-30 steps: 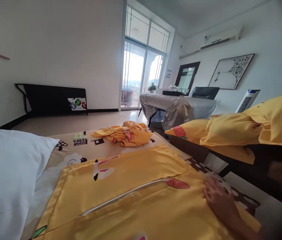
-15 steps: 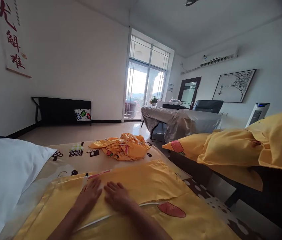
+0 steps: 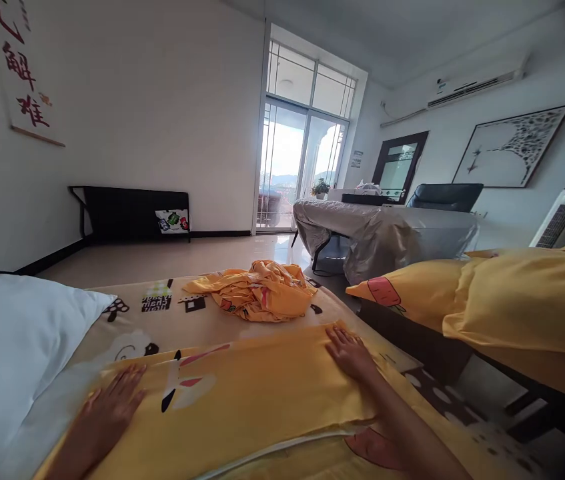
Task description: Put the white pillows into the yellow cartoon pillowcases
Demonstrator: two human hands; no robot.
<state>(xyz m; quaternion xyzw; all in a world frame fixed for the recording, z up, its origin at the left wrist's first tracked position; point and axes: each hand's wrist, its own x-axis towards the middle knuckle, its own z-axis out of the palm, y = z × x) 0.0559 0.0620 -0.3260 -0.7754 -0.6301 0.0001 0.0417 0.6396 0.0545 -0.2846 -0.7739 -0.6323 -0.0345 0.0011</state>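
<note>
Both hands (image 3: 351, 357) rest open on the yellow rectangular fabric cover (image 3: 262, 390), likely light and floppy, best gripped by its corners.

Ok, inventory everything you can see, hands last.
Pillow cover: 1, yellow, foreground.
Crumpled printed cloth: 1, orange, beyond it.
Patterned sheet: 1, beige, beneath both.
White pillow: 1, white, left.
Yellow pillows: at least 2, yellow, right.
Sheeted desk: 1, grey, back right.
Office chair: 1, black, behind desk.
Sliding glass doors: 1 set, white, back.
Potted plant: 1, green, before doors.
Inner door: 1, brown, back right.
Air conditioner: 1, white, upper right.
Framed picture: 1, monochrome, right wall.
Tower fan: 1, white, far right.
Hanging scrolls: 2, white, red, left wall.
Low panel: 1, black, left background.
Left hand: 1, bare, cover's left.
Right hand: 1, bare, cover's right.
</note>
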